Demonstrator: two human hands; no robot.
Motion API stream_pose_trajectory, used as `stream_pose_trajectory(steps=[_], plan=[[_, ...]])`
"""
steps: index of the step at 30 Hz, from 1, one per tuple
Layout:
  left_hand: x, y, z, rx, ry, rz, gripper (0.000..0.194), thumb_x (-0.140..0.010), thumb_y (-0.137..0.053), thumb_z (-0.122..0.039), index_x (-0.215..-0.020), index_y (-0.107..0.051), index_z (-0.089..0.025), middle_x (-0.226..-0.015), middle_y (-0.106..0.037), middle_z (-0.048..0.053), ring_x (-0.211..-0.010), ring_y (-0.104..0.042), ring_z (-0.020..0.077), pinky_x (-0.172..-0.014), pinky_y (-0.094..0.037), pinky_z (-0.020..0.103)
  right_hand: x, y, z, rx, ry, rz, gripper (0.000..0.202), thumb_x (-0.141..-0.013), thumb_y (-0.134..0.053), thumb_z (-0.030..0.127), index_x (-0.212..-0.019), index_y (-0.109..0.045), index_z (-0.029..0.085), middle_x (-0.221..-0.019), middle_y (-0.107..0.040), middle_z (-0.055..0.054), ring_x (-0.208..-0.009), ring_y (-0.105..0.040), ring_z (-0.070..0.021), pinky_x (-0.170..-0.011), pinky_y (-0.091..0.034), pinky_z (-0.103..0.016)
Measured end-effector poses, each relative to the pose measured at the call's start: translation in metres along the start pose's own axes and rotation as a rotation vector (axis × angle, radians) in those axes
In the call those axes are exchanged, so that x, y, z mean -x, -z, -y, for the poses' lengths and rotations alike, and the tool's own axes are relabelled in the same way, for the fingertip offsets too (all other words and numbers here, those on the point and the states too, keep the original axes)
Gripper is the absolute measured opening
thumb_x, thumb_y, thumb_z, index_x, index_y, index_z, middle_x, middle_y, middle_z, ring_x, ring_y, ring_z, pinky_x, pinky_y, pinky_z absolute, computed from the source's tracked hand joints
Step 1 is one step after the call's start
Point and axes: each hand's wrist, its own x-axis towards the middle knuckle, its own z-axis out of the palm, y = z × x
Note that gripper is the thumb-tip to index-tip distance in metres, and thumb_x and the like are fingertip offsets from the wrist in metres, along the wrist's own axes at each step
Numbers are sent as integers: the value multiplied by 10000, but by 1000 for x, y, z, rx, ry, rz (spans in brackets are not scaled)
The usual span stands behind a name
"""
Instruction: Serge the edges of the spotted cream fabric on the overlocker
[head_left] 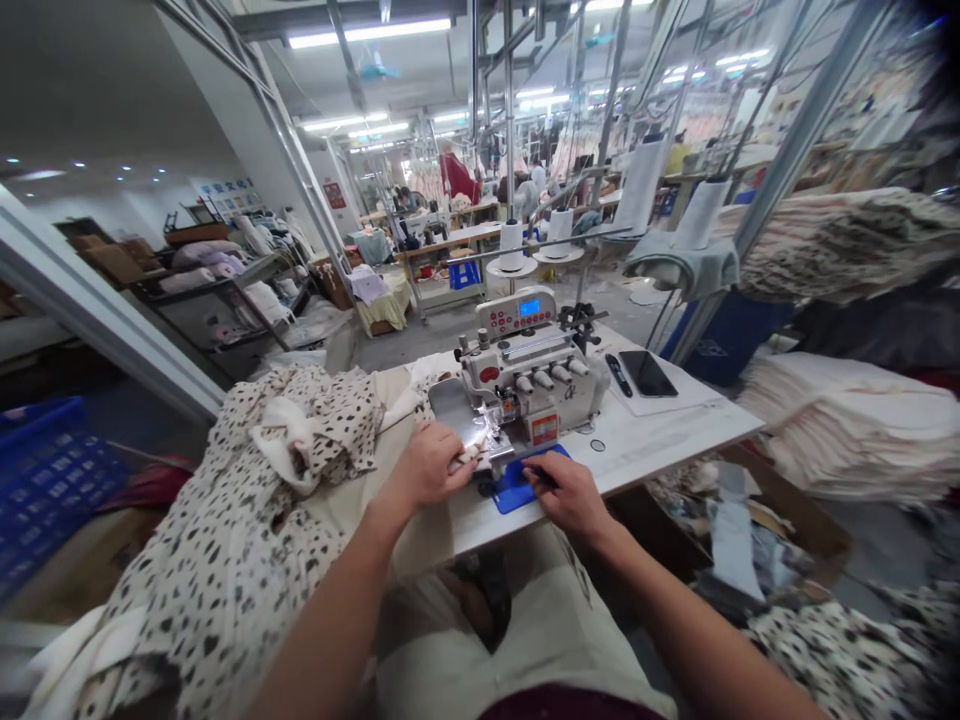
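Note:
My left hand (429,466) is closed on a small piece of spotted fabric (471,458), just in front of the presser foot of the white overlock sewing machine (529,375). Right of it, my right hand (568,490) hovers over or rests on a blue pad (517,490) at the table's front edge. Its fingers are curled together, and whatever may be between them is too small to make out. A large heap of cream fabric with black spots (277,480) covers the table left of my left hand.
A phone (648,374) and a dark pen-like tool (619,375) lie on the white table (705,425) right of the machine. Thread cones (511,245) stand behind it. Folded fabric stacks (847,420) and a box of scraps (817,535) flank the right. A blue basket (56,490) sits far left.

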Motion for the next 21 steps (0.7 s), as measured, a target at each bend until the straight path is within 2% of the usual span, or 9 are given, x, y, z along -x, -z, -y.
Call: stream_pose_trajectory(steps=[2,3,6,8,10,11,13,16,21], plan=[[1,0,-8,-4,34,69,243,-897,-583,-405,-777,-620,-196,-729,-644,35,-744,-578,190,-780,-416,340,-1,1,9,-178,20,-59,294,-893,-564,232,-1161,-683,212,-905,-721,-58,-780,-654,-194,-757,-515,-306],[2,0,-15,-1,60,111,255,-901,-576,-422,-786,-624,-199,-709,-643,29,-707,-574,185,-729,-409,324,-2,2,14,-246,22,-45,355,-887,-576,228,-1233,-655,218,-879,-717,-42,-736,-645,-181,-726,-517,-294],[9,-5,-37,50,103,238,233,-896,-579,-422,-805,-627,-212,-724,-664,19,-668,-585,171,-630,-374,285,-11,3,26,-377,66,130,530,-828,-579,150,-1351,-593,242,-883,-722,-19,-744,-656,-170,-727,-518,-276],[13,-11,-53,99,89,297,220,-892,-585,-419,-821,-619,-213,-773,-683,20,-694,-609,171,-615,-372,274,-16,6,26,-392,119,268,564,-748,-555,80,-1277,-655,248,-974,-743,-31,-872,-683,-196,-810,-512,-294],[17,-16,-65,146,64,347,232,-886,-595,-443,-847,-612,-214,-812,-693,20,-720,-629,177,-610,-377,271,-20,11,18,-371,124,349,522,-671,-526,39,-1106,-735,239,-958,-756,-28,-890,-689,-207,-812,-501,-291],[19,-17,-69,165,52,370,244,-879,-604,-461,-861,-611,-218,-820,-696,18,-730,-637,181,-607,-377,270,-22,14,11,-358,99,348,479,-650,-521,34,-1020,-754,231,-908,-758,-22,-847,-689,-203,-784,-496,-282],[23,-18,-75,191,29,417,264,-860,-622,-490,-863,-611,-226,-808,-695,12,-738,-646,187,-593,-368,269,-24,20,-3,-351,17,265,370,-653,-539,49,-904,-753,217,-818,-747,-8,-757,-673,-189,-736,-486,-272],[29,-13,-75,199,8,489,276,-826,-650,-501,-810,-616,-228,-771,-686,10,-729,-645,190,-564,-346,266,-26,24,-20,-425,-99,122,219,-702,-611,132,-864,-738,207,-822,-744,-13,-758,-664,-197,-747,-491,-287],[43,4,-64,247,9,587,208,-770,-699,-429,-799,-634,-234,-744,-674,-14,-674,-612,159,-541,-338,246,-18,31,-26,-506,-194,163,175,-700,-655,215,-841,-758,201,-825,-759,-28,-797,-685,-232,-776,-521,-325]])
